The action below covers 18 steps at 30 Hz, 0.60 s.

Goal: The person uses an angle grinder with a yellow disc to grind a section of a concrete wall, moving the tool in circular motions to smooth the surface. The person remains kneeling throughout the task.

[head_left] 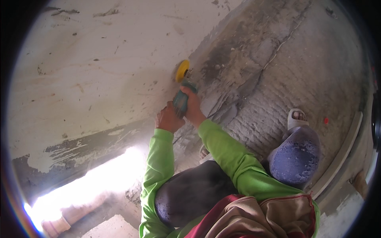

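Teal grinder [180,102] in both hands: the right hand [191,106] is wrapped around its body near the head, and the left hand [169,118] is closed on the rear end. The yellow disc [182,71] lies just beyond the right hand, beside the pale wall [99,79]; I cannot tell whether they touch. Good work here calls for two firm grips, light pressure, even sweeps and the disc face laid flat, since its edge could gouge. The open sandal [297,122], right of the hands, leaves toes bare to flying grit.
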### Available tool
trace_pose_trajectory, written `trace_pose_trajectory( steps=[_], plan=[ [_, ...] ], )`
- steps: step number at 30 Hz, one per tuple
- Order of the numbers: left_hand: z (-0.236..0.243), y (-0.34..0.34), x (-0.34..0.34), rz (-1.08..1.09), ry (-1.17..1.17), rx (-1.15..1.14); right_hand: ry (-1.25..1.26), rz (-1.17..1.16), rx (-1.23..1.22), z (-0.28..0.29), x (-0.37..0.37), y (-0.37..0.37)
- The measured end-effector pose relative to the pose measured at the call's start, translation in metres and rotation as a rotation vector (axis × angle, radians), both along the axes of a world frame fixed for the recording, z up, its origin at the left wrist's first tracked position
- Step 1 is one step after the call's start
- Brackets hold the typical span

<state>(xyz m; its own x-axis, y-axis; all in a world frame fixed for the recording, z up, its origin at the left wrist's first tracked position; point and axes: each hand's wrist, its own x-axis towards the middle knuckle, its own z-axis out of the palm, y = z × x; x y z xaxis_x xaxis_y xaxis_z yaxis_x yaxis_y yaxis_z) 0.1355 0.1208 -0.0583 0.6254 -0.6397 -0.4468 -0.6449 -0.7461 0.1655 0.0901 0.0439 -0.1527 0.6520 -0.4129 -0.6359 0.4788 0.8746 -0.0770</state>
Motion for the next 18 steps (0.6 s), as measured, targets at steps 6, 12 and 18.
trace_pose_trajectory(
  steps=[6,12,18],
  plan=[
    [0.002,0.025,-0.007,0.036,0.013,-0.04,0.036,0.045,-0.022,-0.003,0.0,0.026],
    [0.005,0.013,-0.004,0.016,0.018,-0.062,0.041,-0.001,-0.087,-0.017,0.008,0.019],
    [0.004,0.013,0.0,0.009,0.004,-0.061,0.044,-0.015,-0.067,-0.009,0.01,0.016]
  ],
)
